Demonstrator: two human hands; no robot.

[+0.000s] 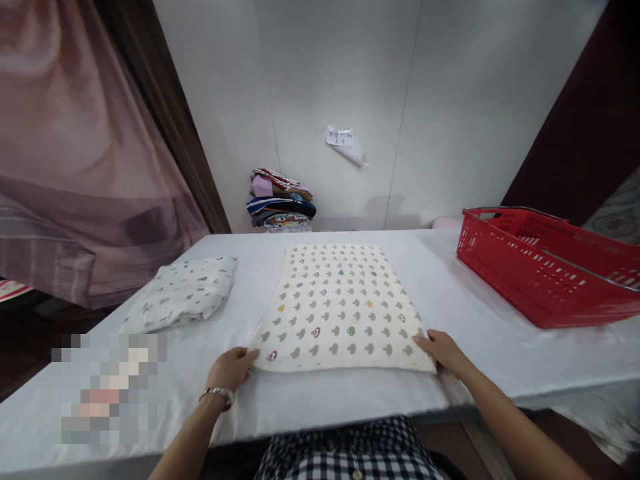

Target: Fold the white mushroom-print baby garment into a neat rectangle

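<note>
A cream cloth (345, 300) printed with grey and a few coloured mushrooms lies spread flat in front of me. My left hand (233, 368) pinches its near left corner, and a bracelet circles that wrist. At the near right corner, my right hand (443, 352) grips the edge between thumb and fingers. The cloth's near edge runs nearly straight between both hands. To the left rests a folded white cloth (187, 293) with small dark prints, apart from my left hand.
A red plastic basket (530, 280) with metal handles stands on the right of the white-covered table (340, 403). Folded fabrics (281, 200) are stacked at the back by the wall. A blurred patch (110, 390) covers something at left. A pinkish curtain (90, 147) hangs beyond the table.
</note>
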